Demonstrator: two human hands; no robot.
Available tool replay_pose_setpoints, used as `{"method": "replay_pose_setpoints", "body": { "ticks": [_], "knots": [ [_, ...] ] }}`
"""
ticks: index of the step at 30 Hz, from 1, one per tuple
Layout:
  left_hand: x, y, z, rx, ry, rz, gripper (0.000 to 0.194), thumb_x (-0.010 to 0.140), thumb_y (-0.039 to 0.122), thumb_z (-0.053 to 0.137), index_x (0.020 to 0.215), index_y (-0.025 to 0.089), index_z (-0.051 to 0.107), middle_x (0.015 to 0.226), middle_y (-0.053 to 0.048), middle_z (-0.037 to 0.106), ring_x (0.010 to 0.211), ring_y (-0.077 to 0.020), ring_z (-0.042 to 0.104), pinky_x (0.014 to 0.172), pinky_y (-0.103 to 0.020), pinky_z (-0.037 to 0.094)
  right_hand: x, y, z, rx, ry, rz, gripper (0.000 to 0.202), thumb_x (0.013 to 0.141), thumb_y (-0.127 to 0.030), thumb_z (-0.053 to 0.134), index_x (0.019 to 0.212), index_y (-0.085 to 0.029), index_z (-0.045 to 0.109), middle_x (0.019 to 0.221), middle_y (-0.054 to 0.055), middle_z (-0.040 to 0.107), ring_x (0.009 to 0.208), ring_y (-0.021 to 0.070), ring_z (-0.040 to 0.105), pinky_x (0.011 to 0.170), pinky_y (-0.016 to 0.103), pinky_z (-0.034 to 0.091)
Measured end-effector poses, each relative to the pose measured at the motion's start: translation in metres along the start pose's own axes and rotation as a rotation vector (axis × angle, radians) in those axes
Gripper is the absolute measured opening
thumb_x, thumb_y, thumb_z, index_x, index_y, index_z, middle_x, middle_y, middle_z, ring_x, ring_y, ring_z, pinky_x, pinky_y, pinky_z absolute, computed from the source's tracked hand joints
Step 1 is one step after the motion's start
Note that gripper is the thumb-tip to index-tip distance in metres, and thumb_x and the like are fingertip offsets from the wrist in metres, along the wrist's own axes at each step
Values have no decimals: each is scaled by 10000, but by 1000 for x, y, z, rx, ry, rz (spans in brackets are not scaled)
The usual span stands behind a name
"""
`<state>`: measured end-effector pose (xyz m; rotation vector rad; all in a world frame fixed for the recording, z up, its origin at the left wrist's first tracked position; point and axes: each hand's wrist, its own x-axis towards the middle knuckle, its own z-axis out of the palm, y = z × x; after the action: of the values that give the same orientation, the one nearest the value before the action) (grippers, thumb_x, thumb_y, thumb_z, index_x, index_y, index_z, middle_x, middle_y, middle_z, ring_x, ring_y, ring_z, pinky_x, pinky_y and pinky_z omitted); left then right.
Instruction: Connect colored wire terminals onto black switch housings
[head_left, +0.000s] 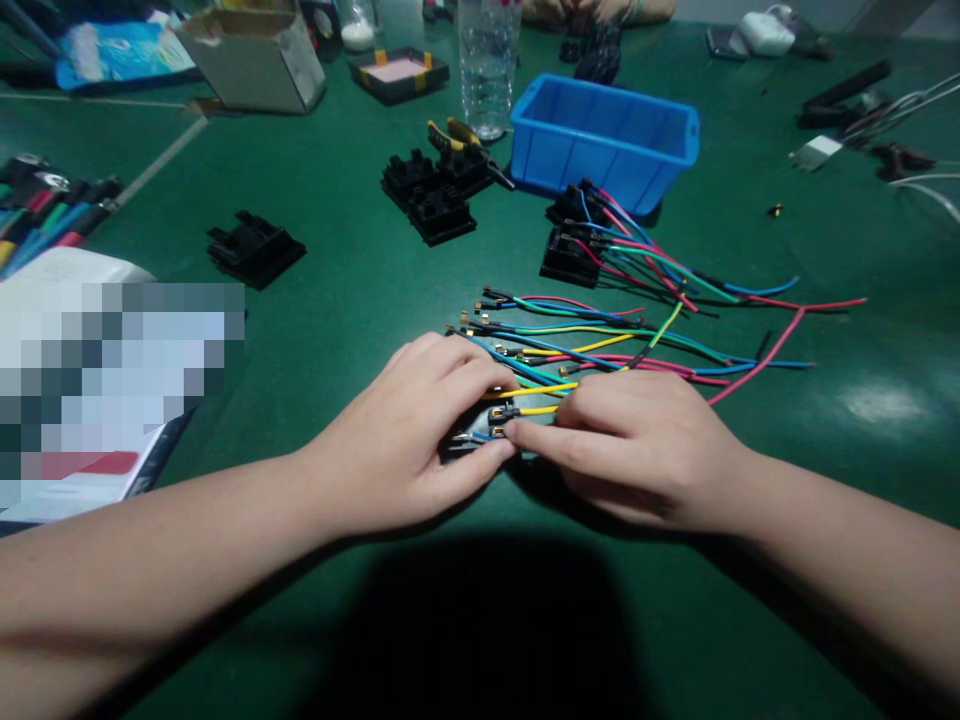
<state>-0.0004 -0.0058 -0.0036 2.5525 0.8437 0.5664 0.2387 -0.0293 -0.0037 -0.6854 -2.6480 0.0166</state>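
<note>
My left hand (427,430) is closed around a small dark socket part (450,450), mostly covered by the fingers. Metal wire terminals (499,412) show between the thumb and index finger. A yellow wire (536,411) runs from one terminal into my right hand (645,445), whose fingers are curled over it. The right index fingertip presses beside the terminals, close to the left thumb. Just beyond both hands lies a bundle of coloured wires (592,330) with crimped metal ends.
Two black sockets (570,255) with wires attached sit before a blue bin (600,140). Several bare black sockets (439,205) and yellow-handled pliers (450,135) lie left of it. A water bottle (487,70) stands behind. Another person's hands (592,10) rest at the far edge.
</note>
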Motion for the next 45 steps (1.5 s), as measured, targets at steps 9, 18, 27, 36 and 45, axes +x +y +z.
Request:
{"method": "replay_pose_setpoints", "body": {
  "ticks": [9,18,27,36,45],
  "knots": [
    [0,1,-2,-3,-29,-15,266,909,292,594,1125,138,575,1100,-96,589,1009,-245,536,866,-397,427,3,-2,-1,-39,10,21,266,996,-202,416,1050,-134,668,747,37,620,661,160,480,599,306,302],
    [0,1,-1,-17,-20,-11,249,922,289,582,1141,171,580,1105,-72,587,998,-231,530,865,-390,415,4,-3,-2,-40,100,50,130,916,-193,550,941,-134,663,944,117,678,838,230,555,731,385,460],
    [-1,-1,0,-26,-22,10,256,936,289,571,1175,197,577,1107,-52,581,1001,-218,521,871,-376,408,6,-1,0,0,99,108,95,885,-222,599,883,-143,652,959,117,691,840,234,608,736,392,506],
    [1,1,-3,-25,-49,-13,254,925,285,571,1141,151,582,1113,-80,583,1015,-233,525,880,-395,418,5,-1,0,-11,81,87,89,899,-238,615,883,-154,639,957,105,698,813,219,614,700,368,501],
    [0,2,-3,-21,-53,-12,241,916,280,590,1127,165,578,1099,-69,594,1019,-225,534,888,-387,420,3,-1,0,-27,78,75,85,926,-197,569,892,-152,632,950,106,696,795,201,598,674,349,485]
  ]
}}
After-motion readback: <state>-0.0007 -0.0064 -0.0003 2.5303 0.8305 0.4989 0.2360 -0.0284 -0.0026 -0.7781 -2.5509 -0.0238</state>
